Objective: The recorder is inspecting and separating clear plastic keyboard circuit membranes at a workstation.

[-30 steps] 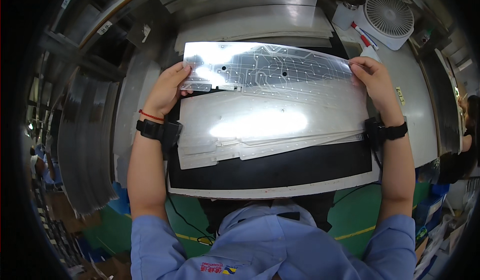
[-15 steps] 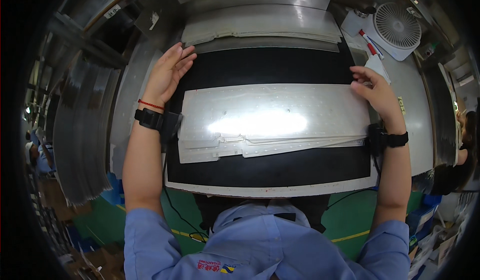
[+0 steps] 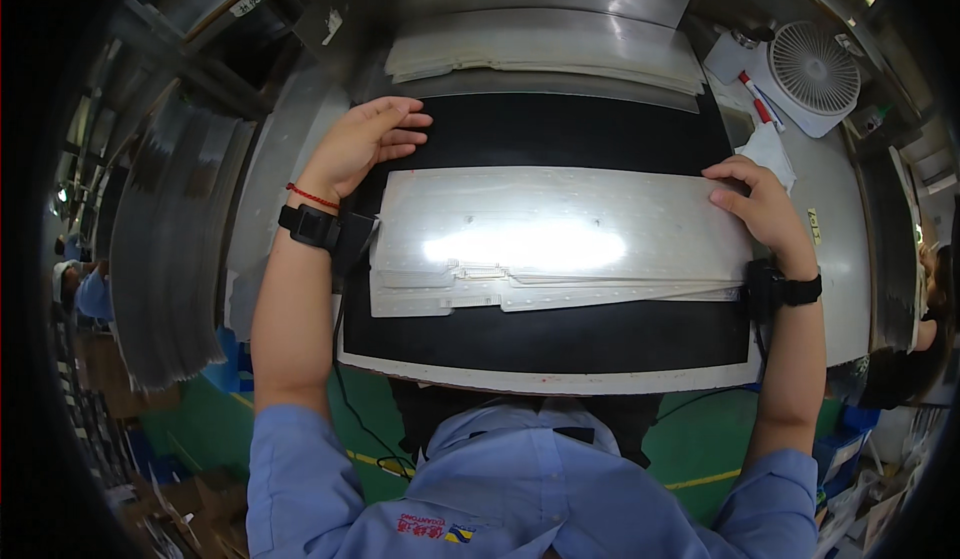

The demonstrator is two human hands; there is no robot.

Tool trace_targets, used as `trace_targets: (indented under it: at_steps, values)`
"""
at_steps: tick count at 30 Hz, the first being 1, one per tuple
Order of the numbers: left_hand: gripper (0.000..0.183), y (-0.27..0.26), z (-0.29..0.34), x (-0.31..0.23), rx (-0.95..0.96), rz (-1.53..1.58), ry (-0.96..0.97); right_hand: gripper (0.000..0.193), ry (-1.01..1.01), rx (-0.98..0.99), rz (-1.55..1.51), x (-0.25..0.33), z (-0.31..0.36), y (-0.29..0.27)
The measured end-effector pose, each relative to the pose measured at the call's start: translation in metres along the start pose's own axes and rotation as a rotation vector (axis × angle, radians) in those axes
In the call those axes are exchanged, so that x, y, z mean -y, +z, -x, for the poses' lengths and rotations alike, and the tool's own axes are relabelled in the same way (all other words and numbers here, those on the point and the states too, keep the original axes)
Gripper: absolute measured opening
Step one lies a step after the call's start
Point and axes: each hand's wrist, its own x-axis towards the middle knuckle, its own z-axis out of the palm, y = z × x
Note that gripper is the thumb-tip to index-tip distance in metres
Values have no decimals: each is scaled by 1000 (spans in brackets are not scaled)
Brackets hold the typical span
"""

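At sheet stack point(image 3: 560, 204), right hand point(image 3: 764, 199) now lower, empty

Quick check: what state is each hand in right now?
Left hand: open, empty, near the far left corner of the stacked sheets.
Right hand: open, thumb and fingers apart, at their far right corner; contact unclear.

A loose stack of thin sheets point(image 3: 560, 195) lies flat on the black mat point(image 3: 550, 344), its long sides running left to right across the mat's middle and its right end reaching the mat's right side. The sheets are pale, silvery and glossy, with a bright glare at the centre and 2 small dark marks on top. Their near edges are notched and unevenly layered, the lower ones jutting toward the mat's near edge, furthest at left.
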Motion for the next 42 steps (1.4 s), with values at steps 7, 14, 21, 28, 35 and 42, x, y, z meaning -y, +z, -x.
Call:
trace_targets:
  at_steps: [7,14,21,28,35,42]
  values:
    - [36,2,4,-3,13,-47,-6,13,77,-80,-134,-3,-3,1]
    - [31,2,6,-5,57,-141,-22,12,41,-294,-215,-12,-4,1]
    - [17,8,11,-8,185,-245,28,13,3,-335,-225,-14,-3,-2]
    - [19,6,7,0,173,-202,48,13,-18,-343,-235,-13,-4,-1]
    - [21,10,9,-4,144,-236,33,13,-11,-351,-252,-14,-3,-2]
    - [21,9,8,-2,150,-224,47,13,-29,-354,-250,-13,-3,-2]
